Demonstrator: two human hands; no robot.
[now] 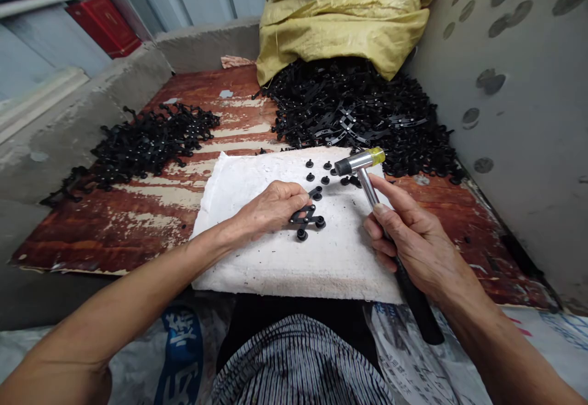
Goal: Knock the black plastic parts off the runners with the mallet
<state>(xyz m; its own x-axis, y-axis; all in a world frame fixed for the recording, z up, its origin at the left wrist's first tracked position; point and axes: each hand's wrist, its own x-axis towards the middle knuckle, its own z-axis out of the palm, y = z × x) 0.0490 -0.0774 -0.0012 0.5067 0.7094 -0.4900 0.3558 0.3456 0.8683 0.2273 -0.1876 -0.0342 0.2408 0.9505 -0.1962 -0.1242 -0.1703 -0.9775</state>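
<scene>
Fingers of my right hand wrapped tightly around one hammer. My left fingers lay together, touching one black plastic linkage on the white cloth, with five loose black studs just beyond.

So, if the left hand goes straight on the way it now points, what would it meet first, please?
Most likely a small black plastic piece, just past the fingers of the left hand, on the white pad. Depth is unclear, so they may already touch.
</scene>
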